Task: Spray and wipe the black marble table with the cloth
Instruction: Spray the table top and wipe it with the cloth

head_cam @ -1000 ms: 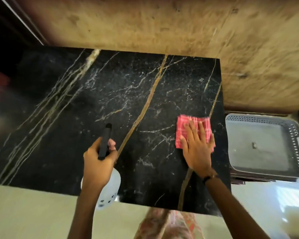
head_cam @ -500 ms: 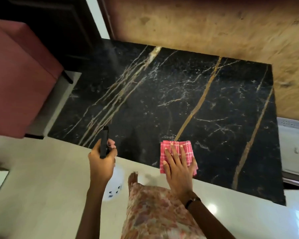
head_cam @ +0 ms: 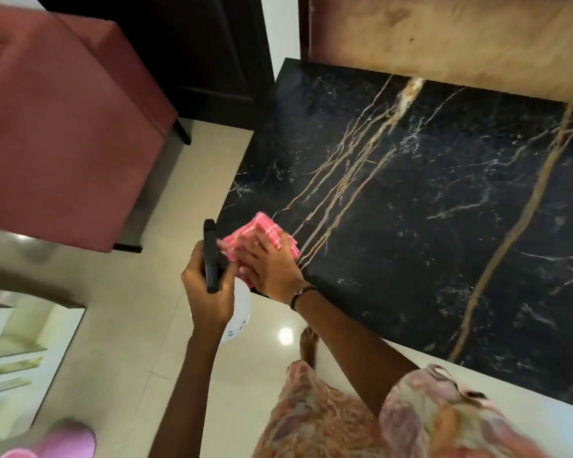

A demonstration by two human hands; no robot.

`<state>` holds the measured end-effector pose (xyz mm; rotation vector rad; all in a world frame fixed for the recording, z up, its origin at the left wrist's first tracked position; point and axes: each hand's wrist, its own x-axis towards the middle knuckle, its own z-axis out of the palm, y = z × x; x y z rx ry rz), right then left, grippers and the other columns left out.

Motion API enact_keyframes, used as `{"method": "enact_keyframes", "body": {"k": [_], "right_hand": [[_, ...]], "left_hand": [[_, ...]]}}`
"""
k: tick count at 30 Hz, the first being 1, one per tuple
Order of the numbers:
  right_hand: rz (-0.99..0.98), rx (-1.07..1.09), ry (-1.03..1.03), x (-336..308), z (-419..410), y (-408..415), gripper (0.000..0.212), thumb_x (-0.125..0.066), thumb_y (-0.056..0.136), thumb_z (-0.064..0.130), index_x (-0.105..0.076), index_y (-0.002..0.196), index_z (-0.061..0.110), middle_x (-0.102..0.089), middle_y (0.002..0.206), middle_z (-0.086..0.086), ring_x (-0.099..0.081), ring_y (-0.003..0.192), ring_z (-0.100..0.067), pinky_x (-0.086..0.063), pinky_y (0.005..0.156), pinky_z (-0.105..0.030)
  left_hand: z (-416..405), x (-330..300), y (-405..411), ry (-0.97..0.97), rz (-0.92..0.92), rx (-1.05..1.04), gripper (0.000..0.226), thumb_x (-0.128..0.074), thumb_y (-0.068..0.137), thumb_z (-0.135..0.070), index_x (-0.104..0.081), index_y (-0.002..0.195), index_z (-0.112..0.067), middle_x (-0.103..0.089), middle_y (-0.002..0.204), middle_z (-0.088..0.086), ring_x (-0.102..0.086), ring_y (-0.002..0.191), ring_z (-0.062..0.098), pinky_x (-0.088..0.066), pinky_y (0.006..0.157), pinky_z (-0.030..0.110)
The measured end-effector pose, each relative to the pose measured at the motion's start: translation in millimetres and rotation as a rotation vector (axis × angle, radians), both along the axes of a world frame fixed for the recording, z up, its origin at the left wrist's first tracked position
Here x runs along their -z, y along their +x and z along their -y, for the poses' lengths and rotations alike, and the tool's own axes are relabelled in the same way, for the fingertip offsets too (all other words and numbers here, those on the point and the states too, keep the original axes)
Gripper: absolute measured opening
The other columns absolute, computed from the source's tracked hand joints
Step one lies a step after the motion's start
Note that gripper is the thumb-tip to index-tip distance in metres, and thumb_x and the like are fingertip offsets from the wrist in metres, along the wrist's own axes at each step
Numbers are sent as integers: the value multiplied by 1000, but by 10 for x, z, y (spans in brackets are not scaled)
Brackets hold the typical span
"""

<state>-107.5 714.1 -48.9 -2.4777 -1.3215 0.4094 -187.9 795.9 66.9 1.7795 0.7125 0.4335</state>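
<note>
Two hands worked at the near left corner of the table. Nearest the camera, a patterned garment (head_cam: 328,421) covered the person's lap, with a bare foot (head_cam: 308,345) showing on the pale tiled floor (head_cam: 119,358) beyond it. The left hand (head_cam: 209,292) was curled round the neck of a spray bottle (head_cam: 237,312), holding it off the table's edge above the floor; its white body hung below the hand and its black trigger head (head_cam: 210,256) stuck up past the fingers. How much liquid the bottle held could not be made out. Just beside it, the right hand (head_cam: 272,269), a dark band at its wrist, lay with fingers spread and straight, pressing a pink checked cloth (head_cam: 258,231) flat against the black marble table (head_cam: 444,226) right at that corner. The cloth partly overhung the edge, close to the trigger head. Gold and white veins ran across the dark slab away from the cloth. Farther left stood a red upholstered seat (head_cam: 63,133), and behind the table rose a tan wall panel (head_cam: 444,38).
</note>
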Motion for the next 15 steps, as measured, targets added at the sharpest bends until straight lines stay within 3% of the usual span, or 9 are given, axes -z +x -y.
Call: {"method": "enact_keyframes", "body": {"k": [3, 5, 8, 11, 15], "right_hand": [[161, -304, 3, 78, 141, -25, 46, -53, 93, 36, -47, 138, 28, -46, 146, 3, -27, 143, -27, -10, 116, -62], [156, -280, 45, 104, 406, -12, 40, -42, 97, 41, -48, 136, 32, -48, 144, 6, -33, 140, -23, -7, 115, -57], [137, -97, 16, 144, 784, -15, 43, -28, 100, 47, -47, 136, 34, -49, 143, 8, -36, 139, -21, -14, 116, -54], [109, 215, -65, 108, 776, -81, 48, -21, 101, 48, -49, 135, 30, -52, 141, 4, -38, 138, -26, -25, 112, -60], [16, 539, -101, -4, 372, -231, 50, -23, 99, 45, -54, 133, 26, -54, 139, -1, -43, 134, -30, -24, 106, -65]], "left_hand": [[-166, 46, 104, 27, 34, 14, 20, -56, 76, -5, -56, 95, -9, -54, 73, 4, -48, 61, 27, -43, 64, 36], [-259, 84, 183, 37, 55, 31, 24, -55, 71, -15, -56, 95, -10, -54, 76, 5, -49, 63, 29, -42, 66, 36], [-347, 156, 277, 31, 85, 64, 25, -53, 70, -19, -56, 94, -13, -55, 80, 7, -49, 61, 30, -42, 64, 37], [-389, 226, 339, 31, 78, 64, 27, -54, 72, -23, -56, 97, -12, -55, 79, 11, -50, 62, 31, -46, 65, 38], [-395, 275, 397, 15, 95, 12, 22, -54, 74, -22, -55, 94, -30, -57, 81, 15, -53, 67, 35, -49, 67, 46]]}}
